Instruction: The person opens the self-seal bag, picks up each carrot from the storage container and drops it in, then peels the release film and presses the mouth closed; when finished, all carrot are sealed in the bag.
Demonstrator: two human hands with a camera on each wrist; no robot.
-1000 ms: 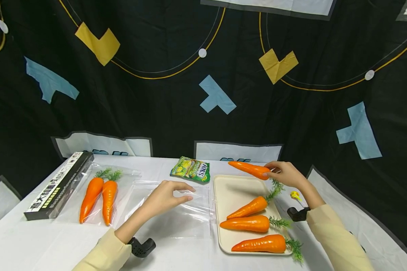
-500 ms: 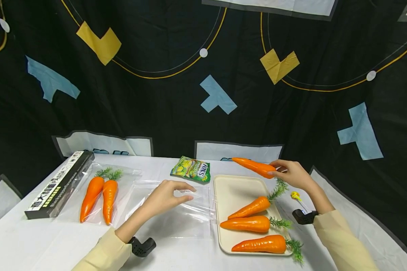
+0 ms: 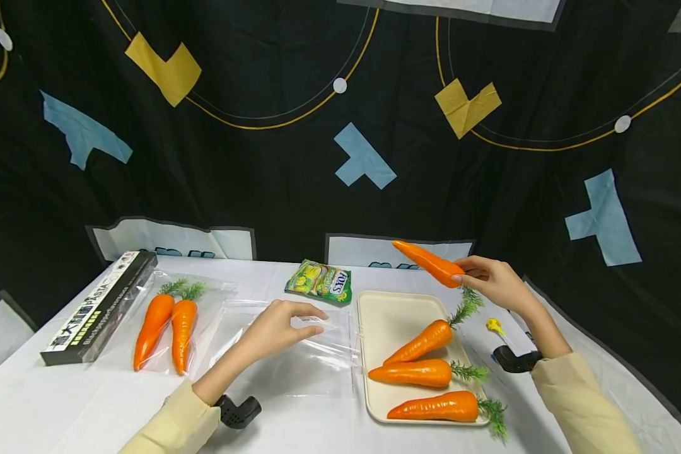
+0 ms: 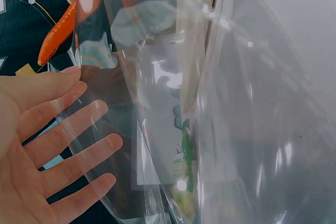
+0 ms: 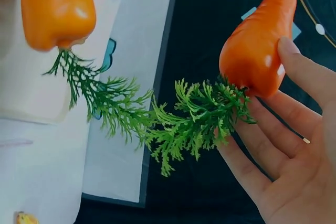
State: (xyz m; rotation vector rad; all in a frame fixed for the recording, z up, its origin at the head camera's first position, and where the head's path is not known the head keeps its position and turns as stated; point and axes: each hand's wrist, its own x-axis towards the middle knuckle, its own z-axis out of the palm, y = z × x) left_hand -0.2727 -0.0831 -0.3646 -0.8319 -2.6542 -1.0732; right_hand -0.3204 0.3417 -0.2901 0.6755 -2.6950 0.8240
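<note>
My right hand [image 3: 496,280] holds a carrot [image 3: 428,261] by its thick end above the back of the cream tray [image 3: 397,309], tip pointing up and left. Its green leaves [image 5: 199,108] touch the leaves [image 5: 115,106] of another carrot [image 3: 422,340], whose leafy end is raised; its tip rests near a second carrot [image 3: 411,373]. Another carrot [image 3: 437,407] lies at the tray's front. My left hand [image 3: 275,331] is at a clear plastic bag [image 3: 312,372]. In the left wrist view, thumb and forefinger pinch the edge of this bag [image 4: 252,103]; the other fingers spread behind the film.
To the left, a clear bag [image 3: 210,299] contains two carrots [image 3: 164,328], beside a long black pasta box [image 3: 99,309]. A green FOX'S candy packet [image 3: 320,282] lies at the back. A small yellow-headed item [image 3: 495,326] lies right of the tray.
The right hand has risen and moved right with its carrot, tilting it more steeply. The carrot with linked leaves has swung up at its leafy end. The left hand stays put.
</note>
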